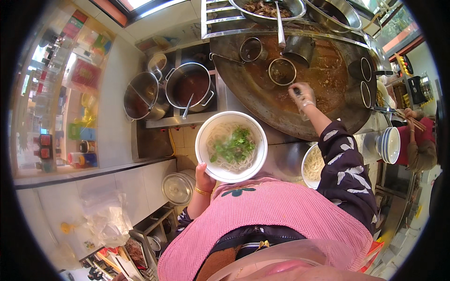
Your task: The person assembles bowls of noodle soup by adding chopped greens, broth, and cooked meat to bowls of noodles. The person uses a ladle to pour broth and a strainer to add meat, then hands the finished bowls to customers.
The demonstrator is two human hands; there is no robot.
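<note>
My left hand [205,179] grips the rim of a white bowl [200,149] in front of my apron. Pale noodles [234,161] fill the bowl, with chopped green herbs [236,144] on top. My right hand [305,97], in a clear plastic glove, is closed round the dark handle of a noodle strainer [282,71]. Its round metal rim is over the brown broth [323,70] in a very large wok [234,77]; how deep its basket sits I cannot tell. Other metal strainers [251,49] stand around the wok.
Two pots, a dark red one [190,86] and a divided one [143,96], sit on the left stove. A second noodle bowl [313,166] is beside my right arm. Stacked bowls [388,145] stand at right, near another person [419,136] holding chopsticks. Metal basins [269,18] line the back rack.
</note>
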